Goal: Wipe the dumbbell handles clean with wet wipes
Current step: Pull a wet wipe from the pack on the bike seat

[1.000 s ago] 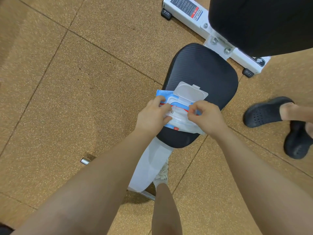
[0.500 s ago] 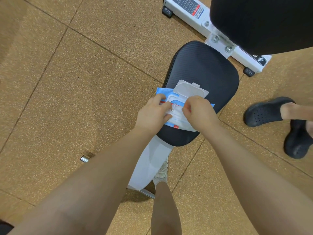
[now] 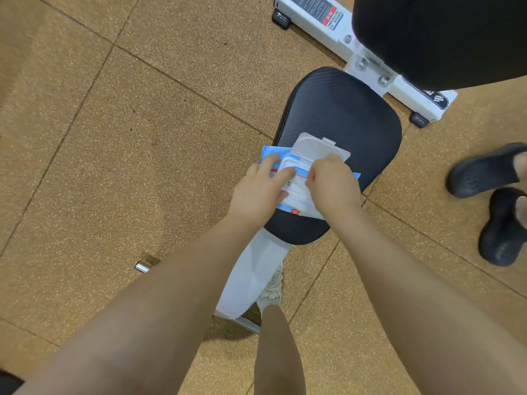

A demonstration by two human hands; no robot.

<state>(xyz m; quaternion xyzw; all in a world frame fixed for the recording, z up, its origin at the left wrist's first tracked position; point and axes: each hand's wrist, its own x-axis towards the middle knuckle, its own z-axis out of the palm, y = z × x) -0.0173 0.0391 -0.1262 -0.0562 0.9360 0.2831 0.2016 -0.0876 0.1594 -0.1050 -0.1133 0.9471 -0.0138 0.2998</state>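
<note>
- Since a moment ago, the right hand point(image 3: 332, 185) has slid inward over the pack's opening, fingers curled down as if pinching at a wipe there; what it grips is hidden.
- Left hand point(image 3: 258, 192) presses flat fingers on the wet wipes pack point(image 3: 296, 199).
- Pack lies on the black padded worktop point(image 3: 348, 115), its white lid point(image 3: 319, 148) flipped open.
- Dark clogs point(image 3: 484, 173) stand on the cork floor point(image 3: 114, 138).
</note>
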